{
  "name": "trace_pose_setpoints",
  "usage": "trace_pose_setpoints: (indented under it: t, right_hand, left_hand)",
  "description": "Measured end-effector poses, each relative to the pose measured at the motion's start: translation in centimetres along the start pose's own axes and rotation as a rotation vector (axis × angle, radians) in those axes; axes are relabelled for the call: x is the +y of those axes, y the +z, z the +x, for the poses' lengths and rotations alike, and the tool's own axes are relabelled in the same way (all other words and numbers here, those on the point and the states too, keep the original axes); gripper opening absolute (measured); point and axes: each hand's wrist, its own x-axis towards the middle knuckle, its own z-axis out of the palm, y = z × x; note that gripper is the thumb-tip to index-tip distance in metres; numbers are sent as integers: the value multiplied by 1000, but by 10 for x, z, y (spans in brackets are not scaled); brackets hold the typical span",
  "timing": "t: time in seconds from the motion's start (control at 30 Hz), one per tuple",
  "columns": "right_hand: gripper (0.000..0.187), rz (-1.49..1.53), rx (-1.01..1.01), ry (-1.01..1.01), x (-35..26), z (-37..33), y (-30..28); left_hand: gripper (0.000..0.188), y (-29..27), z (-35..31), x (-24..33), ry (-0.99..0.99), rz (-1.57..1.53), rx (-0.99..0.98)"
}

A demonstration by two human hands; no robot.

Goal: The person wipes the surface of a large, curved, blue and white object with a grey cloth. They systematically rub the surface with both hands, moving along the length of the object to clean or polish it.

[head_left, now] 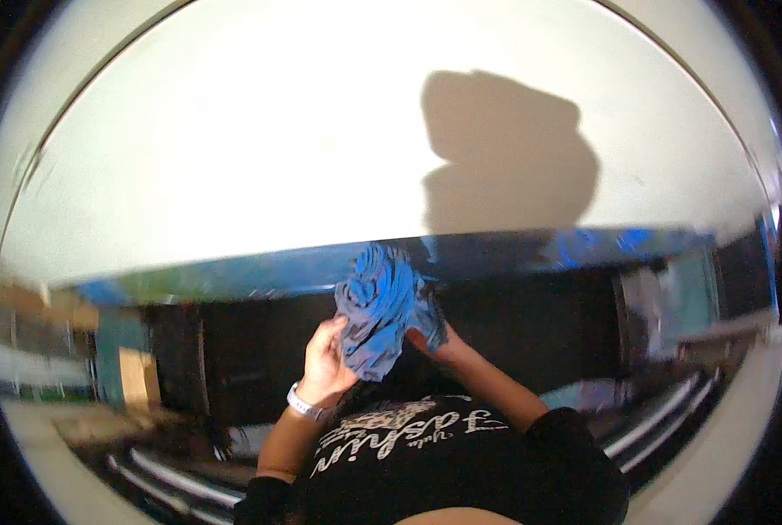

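A bunched blue-grey cloth, full of folds, is held up in front of my body. Its left side is gripped by my left hand, the thumb lying along it and a pale band round the wrist. On the other side my right hand has hold of the cloth too, with most of its fingers hidden behind the folds. The top of the bundle overlaps the blue strip at the edge of a broad white surface.
A dark shadow falls on the white surface. Along its near edge runs a blurred blue strip. A tan panel stands at the left. Pale rails lie at the lower left, with similar rails at the lower right.
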Motion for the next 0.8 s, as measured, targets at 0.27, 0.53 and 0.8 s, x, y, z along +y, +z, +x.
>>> trace_pose_setpoints:
  t: [0.27, 0.53, 0.8]
  right_hand:
    - [56, -28, 437, 14, 32, -41, 24]
    - [77, 1483, 911, -443, -8, -26, 52]
    - [50, 872, 1821, -662, 37, -51, -56]
  left_hand:
    - [43, 38, 61, -26, -226, 516, -160]
    - [31, -27, 65, 3, 114, 1541, -610]
    - [23, -88, 22, 62, -237, 1720, -479]
